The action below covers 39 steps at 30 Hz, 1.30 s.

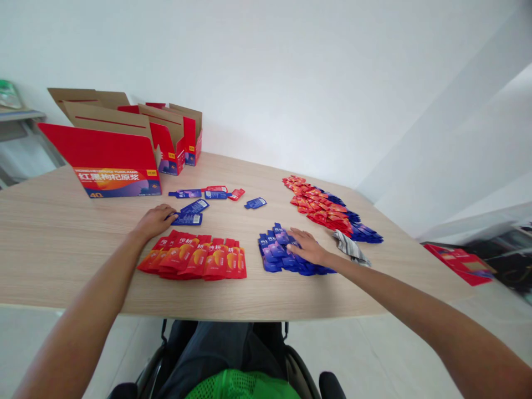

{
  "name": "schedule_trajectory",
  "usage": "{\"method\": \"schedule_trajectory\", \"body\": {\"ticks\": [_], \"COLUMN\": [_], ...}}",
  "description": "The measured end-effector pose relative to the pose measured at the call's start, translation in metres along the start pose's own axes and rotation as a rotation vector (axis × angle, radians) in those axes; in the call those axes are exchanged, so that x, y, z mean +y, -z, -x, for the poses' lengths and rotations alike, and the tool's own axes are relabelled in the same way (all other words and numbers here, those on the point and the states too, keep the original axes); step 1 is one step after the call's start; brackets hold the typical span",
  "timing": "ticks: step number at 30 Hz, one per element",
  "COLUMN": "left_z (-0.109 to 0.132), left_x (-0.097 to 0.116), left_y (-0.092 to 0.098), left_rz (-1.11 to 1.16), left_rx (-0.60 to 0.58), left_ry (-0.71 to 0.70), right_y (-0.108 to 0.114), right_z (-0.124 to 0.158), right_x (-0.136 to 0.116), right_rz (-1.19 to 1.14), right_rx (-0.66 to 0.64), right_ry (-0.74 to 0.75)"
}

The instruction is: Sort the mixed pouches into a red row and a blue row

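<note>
My left hand (155,220) rests on the table with its fingers curled onto a blue sachet (189,219) just beyond the row of red and orange sachets (195,257). My right hand (306,247) lies flat, fingers stretched, on top of a pile of blue sachets (276,252). A few more loose blue and red sachets (205,193) lie farther back on the wooden table (62,238).
Open red cardboard boxes (114,160) stand at the back left. A large heap of red and blue sachets (328,210) lies at the right rear, with a grey striped wrapper (351,247) near it. A flattened red box (459,260) is off the table's right end.
</note>
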<state>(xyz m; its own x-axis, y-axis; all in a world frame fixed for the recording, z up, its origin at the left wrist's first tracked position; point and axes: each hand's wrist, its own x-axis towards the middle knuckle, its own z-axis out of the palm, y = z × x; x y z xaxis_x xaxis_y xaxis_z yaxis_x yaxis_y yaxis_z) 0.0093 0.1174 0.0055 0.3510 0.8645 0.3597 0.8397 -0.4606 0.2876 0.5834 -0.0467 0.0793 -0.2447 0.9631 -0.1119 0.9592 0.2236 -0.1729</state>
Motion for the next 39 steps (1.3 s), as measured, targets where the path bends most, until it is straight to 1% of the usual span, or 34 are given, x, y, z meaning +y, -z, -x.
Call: {"method": "schedule_trajectory", "body": {"ticks": [2, 4, 7, 9, 11, 15, 21, 25, 29, 34, 39], "left_z": [0.001, 0.001, 0.002, 0.001, 0.001, 0.0, 0.001, 0.001, 0.001, 0.001, 0.002], "left_x": [0.0, 0.001, 0.001, 0.001, 0.0, 0.0, 0.001, 0.002, 0.003, 0.003, 0.001], "left_y": [0.0, 0.0, 0.0, 0.0, -0.001, -0.001, 0.001, 0.002, 0.002, 0.001, 0.0], "left_rz": [0.014, 0.013, 0.002, -0.001, -0.01, -0.038, -0.034, -0.027, -0.03, -0.029, -0.028], "left_rx": [0.012, 0.014, 0.004, 0.0, -0.005, -0.022, -0.019, -0.009, -0.014, -0.007, -0.011], "left_ry": [0.001, 0.003, 0.006, 0.007, 0.004, -0.005, -0.017, -0.017, -0.013, -0.014, -0.015], "right_y": [0.0, -0.002, -0.007, -0.009, -0.009, -0.011, -0.022, -0.03, -0.032, -0.033, -0.035], "right_z": [-0.012, -0.02, -0.024, -0.021, -0.015, -0.002, 0.016, 0.024, 0.028, 0.027, 0.024], "right_x": [-0.007, -0.014, -0.021, -0.022, -0.021, -0.018, -0.019, -0.018, -0.017, -0.018, -0.019], "right_rz": [-0.033, -0.035, -0.006, -0.011, -0.016, 0.0, -0.014, -0.032, -0.032, 0.036, 0.047], "right_rx": [-0.089, -0.167, -0.232, -0.243, -0.234, -0.201, -0.073, -0.011, 0.039, 0.097, 0.059], "right_ry": [0.084, 0.122, 0.104, 0.082, 0.077, 0.134, 0.146, 0.15, 0.183, 0.199, 0.172]}}
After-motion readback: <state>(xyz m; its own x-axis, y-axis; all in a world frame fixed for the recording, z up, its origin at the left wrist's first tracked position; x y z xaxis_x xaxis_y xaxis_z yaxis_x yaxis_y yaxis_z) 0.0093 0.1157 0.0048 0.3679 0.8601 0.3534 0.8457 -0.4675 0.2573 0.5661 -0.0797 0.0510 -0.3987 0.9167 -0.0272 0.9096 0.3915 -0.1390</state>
